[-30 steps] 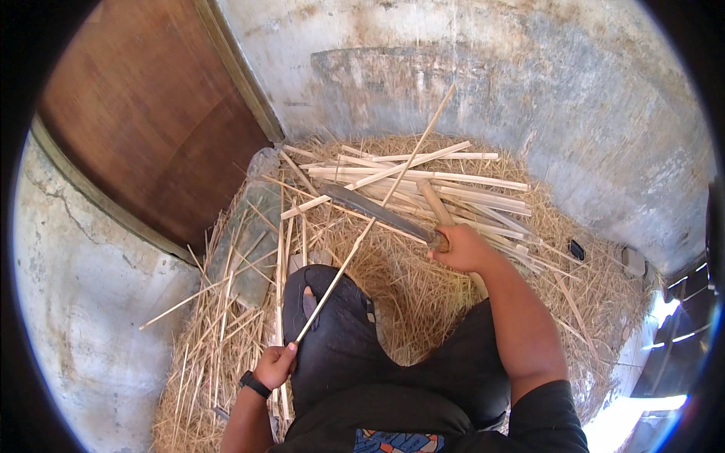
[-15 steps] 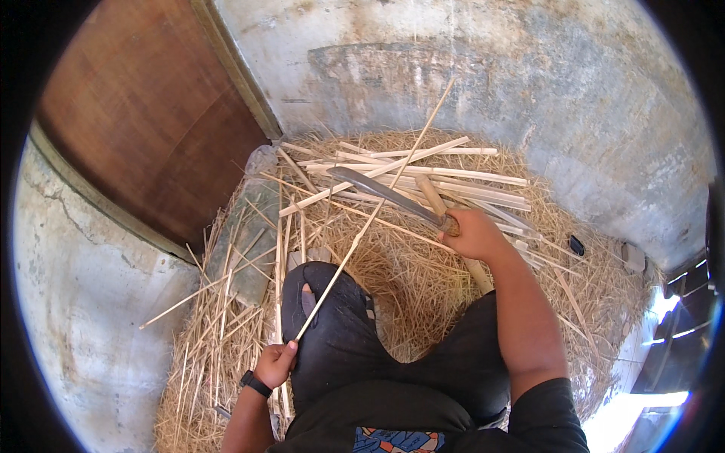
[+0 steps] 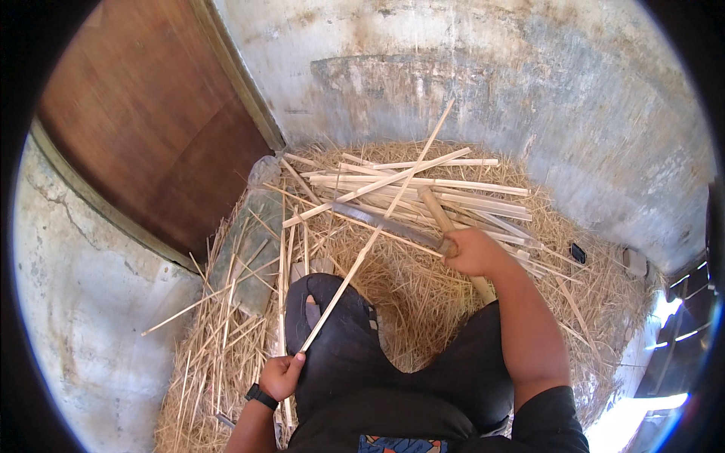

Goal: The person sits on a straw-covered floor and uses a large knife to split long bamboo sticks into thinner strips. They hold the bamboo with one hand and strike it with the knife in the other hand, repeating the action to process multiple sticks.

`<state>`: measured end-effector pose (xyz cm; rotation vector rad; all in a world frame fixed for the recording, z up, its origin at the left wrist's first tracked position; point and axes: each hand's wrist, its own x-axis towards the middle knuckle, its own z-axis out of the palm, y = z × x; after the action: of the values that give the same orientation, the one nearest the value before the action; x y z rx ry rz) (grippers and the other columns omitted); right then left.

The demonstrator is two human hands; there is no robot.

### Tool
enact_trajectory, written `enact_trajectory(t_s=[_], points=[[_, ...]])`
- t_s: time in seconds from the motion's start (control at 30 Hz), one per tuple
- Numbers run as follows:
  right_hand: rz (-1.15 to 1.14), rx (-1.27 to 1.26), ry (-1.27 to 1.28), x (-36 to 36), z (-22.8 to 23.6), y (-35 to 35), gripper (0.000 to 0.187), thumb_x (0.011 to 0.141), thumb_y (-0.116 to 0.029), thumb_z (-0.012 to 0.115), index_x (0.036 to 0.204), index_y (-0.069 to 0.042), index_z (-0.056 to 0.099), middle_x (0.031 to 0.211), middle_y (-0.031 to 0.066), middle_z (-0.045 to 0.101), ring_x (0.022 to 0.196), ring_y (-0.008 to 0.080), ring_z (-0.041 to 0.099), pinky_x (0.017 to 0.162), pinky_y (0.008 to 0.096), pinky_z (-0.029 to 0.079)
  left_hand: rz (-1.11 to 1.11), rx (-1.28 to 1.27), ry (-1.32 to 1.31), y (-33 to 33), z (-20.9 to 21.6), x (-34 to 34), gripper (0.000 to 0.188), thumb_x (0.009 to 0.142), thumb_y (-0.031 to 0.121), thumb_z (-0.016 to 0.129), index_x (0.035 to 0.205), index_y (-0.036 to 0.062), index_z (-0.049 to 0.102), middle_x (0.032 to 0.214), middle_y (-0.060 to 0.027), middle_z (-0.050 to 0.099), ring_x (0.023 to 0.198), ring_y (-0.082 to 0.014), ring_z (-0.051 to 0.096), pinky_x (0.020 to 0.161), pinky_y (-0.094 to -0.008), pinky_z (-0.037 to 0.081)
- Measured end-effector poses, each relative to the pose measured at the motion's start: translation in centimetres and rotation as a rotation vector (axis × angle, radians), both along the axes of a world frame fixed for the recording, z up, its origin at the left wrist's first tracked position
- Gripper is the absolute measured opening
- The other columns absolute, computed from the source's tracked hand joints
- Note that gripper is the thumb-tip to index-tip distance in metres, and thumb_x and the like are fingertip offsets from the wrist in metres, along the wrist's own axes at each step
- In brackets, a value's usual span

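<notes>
My left hand (image 3: 281, 376) pinches the near end of a long, thin bamboo strip (image 3: 337, 295). The strip slants up and away across my left knee, its far tip above the pile of strips. In my right hand (image 3: 473, 252) is the handle of a machete, its blade (image 3: 394, 226) slightly blurred and pointing left. The blade crosses the strip about midway; whether they touch I cannot tell. A thicker bamboo pole (image 3: 436, 209) runs beneath my right hand, toward my right thigh.
Cut bamboo strips (image 3: 483, 186) are piled beyond my knees on shavings (image 3: 408, 313). More thin strips and a greenish sack (image 3: 257, 215) lie at the left. A brown door (image 3: 151, 128) and stained wall (image 3: 483, 75) enclose the spot. A small black object (image 3: 578, 253) rests at the right.
The machete blade has come down along the strip, closer to me. The strip's far tip is lower, and the whole view has shifted slightly. Both hands keep their holds.
</notes>
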<state>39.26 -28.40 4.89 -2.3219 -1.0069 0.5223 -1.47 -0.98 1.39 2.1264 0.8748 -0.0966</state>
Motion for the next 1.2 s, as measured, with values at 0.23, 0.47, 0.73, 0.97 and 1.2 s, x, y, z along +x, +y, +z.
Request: enact_trajectory(t_s=[0.23,0.47,0.73,0.97,1.2], points=[[-0.118,-0.005,0.092,2.2,0.8,-0.8,0.042,0.076,-0.027,0.076,0.114,-0.009,0.069,0.103,0.0177,0.07,0.098,0.0341,0.067,0.087,0.0424,0.052,-0.041,-0.002,-0.038,0.1,0.2,0.2,0.062,0.101,0.047,0.054,0.059,0.001,0.054,0.048,-0.0067,0.042,0.048,-0.0147,0.039,0.048,-0.0379,0.036],[0.181,0.002,-0.058,0.0,-1.0,-0.1,0.041,0.077,-0.03,0.077,0.107,-0.004,0.068,0.086,0.0158,0.069,0.084,0.0322,0.067,0.077,0.0402,0.052,-0.066,0.024,-0.037,0.3,-0.4,0.0,0.063,0.101,0.046,0.054,0.058,0.0008,0.052,0.049,-0.0053,0.041,0.05,-0.0122,0.038,0.048,-0.037,0.034],[-0.08,0.094,-0.113,1.1,1.2,-1.4,0.037,0.079,-0.032,0.077,0.103,-0.004,0.068,0.085,0.0176,0.07,0.079,0.0336,0.068,0.073,0.0419,0.052,-0.064,-0.007,-0.077,0.4,-0.4,0.1,0.063,0.102,0.046,0.053,0.058,0.0013,0.051,0.05,-0.0035,0.042,0.051,-0.0117,0.039,0.049,-0.0365,0.035],[0.216,-0.064,-0.22,-2.2,1.6,1.4,0.031,0.076,-0.02,0.073,0.104,-0.007,0.07,0.084,0.0175,0.07,0.079,0.0318,0.07,0.075,0.0426,0.055,-0.047,-0.1,0.034,1.3,-0.5,-0.5,0.06,0.103,0.047,0.05,0.063,0.0033,0.057,0.056,0.0018,0.05,0.054,-0.0092,0.044,0.052,-0.0307,0.038],[-0.243,0.188,-0.111,3.3,-2.1,-0.6,0.034,0.075,-0.021,0.073,0.106,-0.008,0.069,0.086,0.0167,0.07,0.084,0.0332,0.069,0.076,0.0444,0.053,-0.05,-0.064,0.003,0.7,0.2,0.4,0.064,0.101,0.049,0.052,0.06,-0.0001,0.055,0.05,-0.007,0.048,0.05,-0.0156,0.046,0.052,-0.0366,0.04]])
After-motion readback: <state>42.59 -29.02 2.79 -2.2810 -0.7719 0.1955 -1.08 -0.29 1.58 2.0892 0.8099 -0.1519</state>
